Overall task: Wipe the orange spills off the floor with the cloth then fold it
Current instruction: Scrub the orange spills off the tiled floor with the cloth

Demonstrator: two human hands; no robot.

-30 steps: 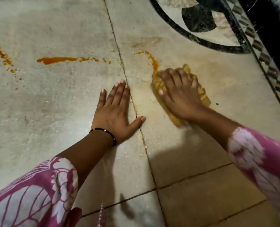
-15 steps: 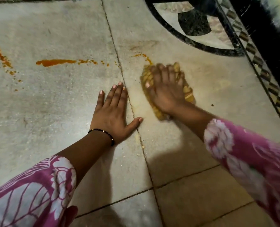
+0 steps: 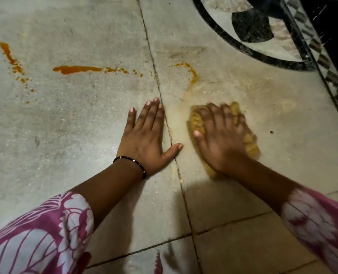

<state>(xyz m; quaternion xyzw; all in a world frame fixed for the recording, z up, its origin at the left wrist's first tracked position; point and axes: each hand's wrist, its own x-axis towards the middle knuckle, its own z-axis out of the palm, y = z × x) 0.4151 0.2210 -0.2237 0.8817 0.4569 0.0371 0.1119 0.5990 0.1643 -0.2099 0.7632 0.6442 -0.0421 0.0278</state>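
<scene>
Floor (image 3: 69,139): pale stone tiles with dark grout lines; one long joint runs from the top edge down between the two hands.
Inlay (image 3: 251,26): black and white curved marble pattern at the upper right, bordered by a chequered strip (image 3: 326,72) along the right edge.
Sleeves: pink fabric with white floral print on both forearms, left (image 3: 41,236) and right (image 3: 314,220).
Right hand (image 3: 221,139): palm down on the cloth, fingers spread and curled over its top, pressing it to the tile; blurred.
Left hand (image 3: 146,141): open and flat on the bare floor, fingers together, thumb stretched out across the grout line; it holds nothing.
Cloth (image 3: 197,120): yellow-orange, bunched under the right hand, lying on the tile just right of the joint; its edges show beyond the fingertips and by the wrist.
Long spill (image 3: 75,69): orange streak on the left tile, trailing into droplets toward the joint, well apart from the cloth.
Far-left spill (image 3: 10,58): slanted orange streak with scattered drops below it.
Curved spill (image 3: 191,74): thin orange arc on the right tile, beyond the cloth, fading into a pale yellowish smear.
Bracelet (image 3: 132,162): thin black beaded band on the left wrist.
</scene>
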